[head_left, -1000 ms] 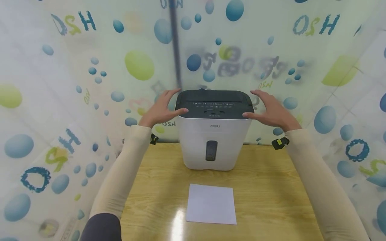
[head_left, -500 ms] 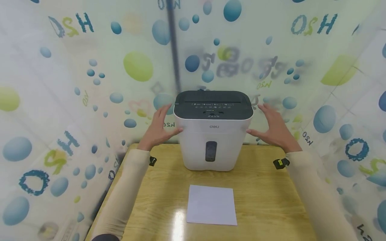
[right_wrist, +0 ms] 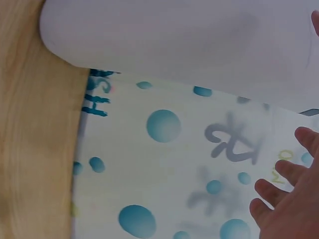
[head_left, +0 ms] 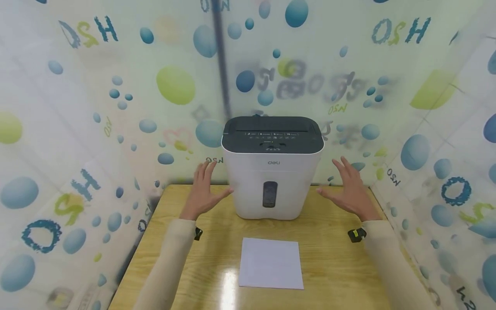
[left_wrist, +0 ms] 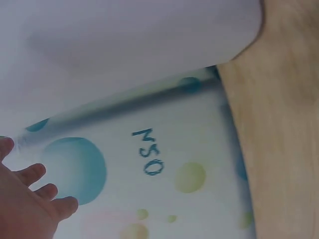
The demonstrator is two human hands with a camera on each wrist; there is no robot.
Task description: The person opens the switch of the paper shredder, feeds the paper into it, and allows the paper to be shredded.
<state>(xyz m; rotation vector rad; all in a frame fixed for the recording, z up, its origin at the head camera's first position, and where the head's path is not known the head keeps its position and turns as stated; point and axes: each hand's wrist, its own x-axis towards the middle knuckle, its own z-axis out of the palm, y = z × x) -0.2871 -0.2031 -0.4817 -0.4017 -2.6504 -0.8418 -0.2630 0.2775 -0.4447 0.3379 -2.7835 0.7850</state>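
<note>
A white paper shredder with a dark grey top and a small window in its front stands upright at the back of the table. To its left my left hand hovers with fingers spread, the thumb close to its side; whether it touches is unclear. On the other side my right hand is held likewise, thumb toward the shredder and a little apart from it. Neither hand holds anything. Both wrist views show the shredder's pale side wall with the spread fingers of each hand below it.
A stack or sheet of white paper lies on the wooden table in front of the shredder. A printed curtain with blue and green spots hangs close behind and on both sides.
Both hands have come down from beside the shredder's top edge to the level of its lower body, and moved nearer to me. The shredder and paper have stayed in place.
</note>
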